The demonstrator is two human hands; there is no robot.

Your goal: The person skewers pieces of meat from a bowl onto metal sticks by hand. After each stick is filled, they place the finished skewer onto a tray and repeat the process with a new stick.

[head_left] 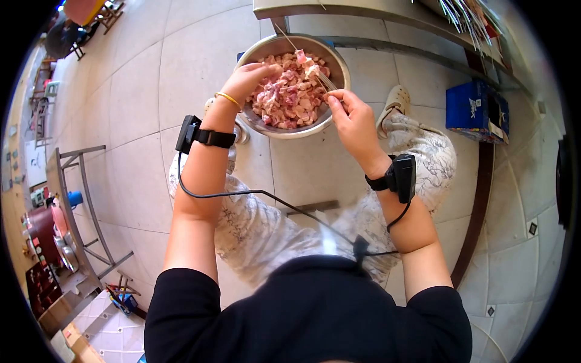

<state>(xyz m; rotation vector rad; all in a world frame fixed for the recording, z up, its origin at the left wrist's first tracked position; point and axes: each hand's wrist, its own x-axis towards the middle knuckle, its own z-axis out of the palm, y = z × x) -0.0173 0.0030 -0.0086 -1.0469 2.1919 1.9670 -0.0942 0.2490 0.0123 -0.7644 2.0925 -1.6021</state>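
A large metal bowl (345, 78) stands on the floor, filled with small chunks of raw meat (287, 100). My left hand (251, 80) is over the bowl's left side, fingers stretched out and apart at the meat; their tips are blurred. Between the thumb and fingers of my right hand (352, 118), at the bowl's right rim, several thin skewers (327, 81) are pinched. Pieces of meat (309, 65) sit on a skewer that slants up and left across the bowl, its bare tip reaching past the far rim.
Beyond the bowl runs a metal-edged table (363, 11), with a bundle of thin sticks (463, 21) at its right end. A blue box (478, 112) stands on the tiled floor to the right. A metal frame (88, 206) is at the left. A black cable (260, 192) hangs between my forearms.
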